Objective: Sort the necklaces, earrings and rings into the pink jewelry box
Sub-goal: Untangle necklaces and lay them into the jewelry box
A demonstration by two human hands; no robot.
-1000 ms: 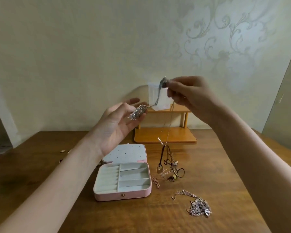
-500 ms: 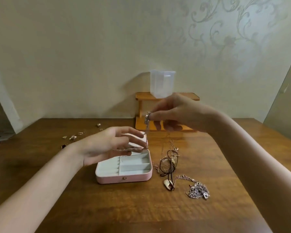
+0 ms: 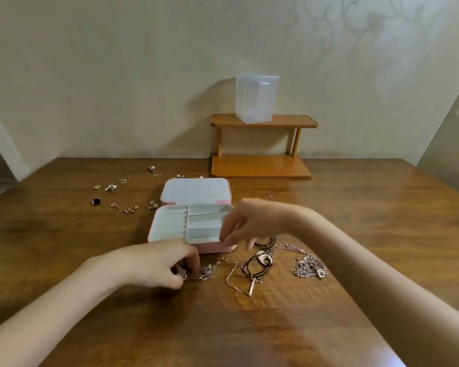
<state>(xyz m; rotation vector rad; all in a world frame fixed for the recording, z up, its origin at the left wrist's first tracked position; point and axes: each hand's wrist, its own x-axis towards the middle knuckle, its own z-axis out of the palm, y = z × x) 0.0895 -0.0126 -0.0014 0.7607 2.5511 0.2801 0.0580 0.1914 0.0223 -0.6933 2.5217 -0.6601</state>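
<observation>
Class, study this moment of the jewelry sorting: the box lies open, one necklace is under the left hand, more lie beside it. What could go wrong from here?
1. The silver necklace held by the left hand lies close to the rose chain with a bar pendant; dragging it might snag that chain.
2. The right hand hovers over the corner of the pink jewelry box; a nudge could shift the box.
3. The black cord necklace looks looped over others, so lifting one may pull several.

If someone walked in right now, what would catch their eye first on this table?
The open pink jewelry box at the table's middle, its compartments looking empty. In front of it, the left hand pinches a silver necklace lying on the wood, while the right hand hovers over the box's right edge.
</observation>
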